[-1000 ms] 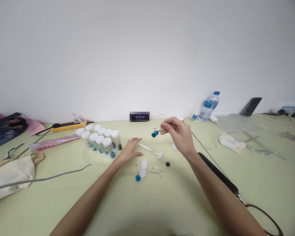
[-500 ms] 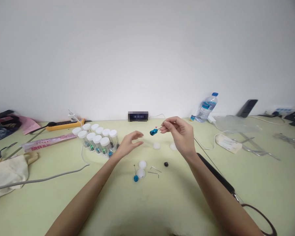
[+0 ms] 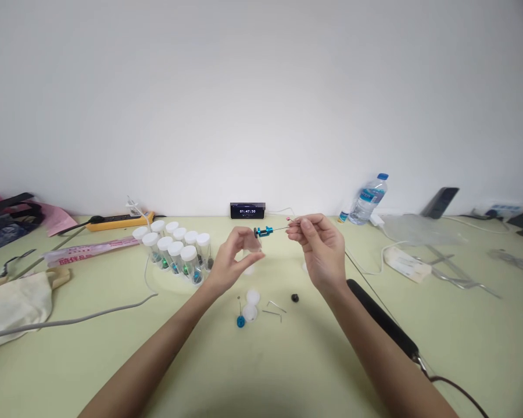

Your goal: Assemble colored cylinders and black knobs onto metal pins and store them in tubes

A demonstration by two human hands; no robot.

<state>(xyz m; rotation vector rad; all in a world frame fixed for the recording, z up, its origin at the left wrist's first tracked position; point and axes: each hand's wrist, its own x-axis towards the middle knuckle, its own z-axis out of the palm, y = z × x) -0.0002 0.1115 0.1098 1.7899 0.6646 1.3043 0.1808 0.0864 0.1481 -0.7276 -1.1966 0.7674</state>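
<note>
My right hand [image 3: 325,247] pinches the thin metal stem of a small blue metal part [image 3: 265,231], which hangs sideways with its dark end toward my left hand. My left hand [image 3: 230,261] has its fingers and thumb around what looks like a clear tube [image 3: 253,244], faint against the table. Below them on the table lie a second blue part [image 3: 240,321] with an upright stem, two round white caps [image 3: 253,297], two small L-shaped keys [image 3: 272,313] and a small black piece [image 3: 295,298].
Several white-capped clear tubes [image 3: 189,253] stand left of my left hand. Behind are a phone showing a timer [image 3: 247,211] and an orange power strip [image 3: 119,221]. A water bottle [image 3: 368,200], cables and a black-handled tool [image 3: 381,316] are on the right.
My left hand has moved right and closed around the clear tube. The blue part has swung level and shifted left, nearer my left hand. My right hand still pinches its stem.
</note>
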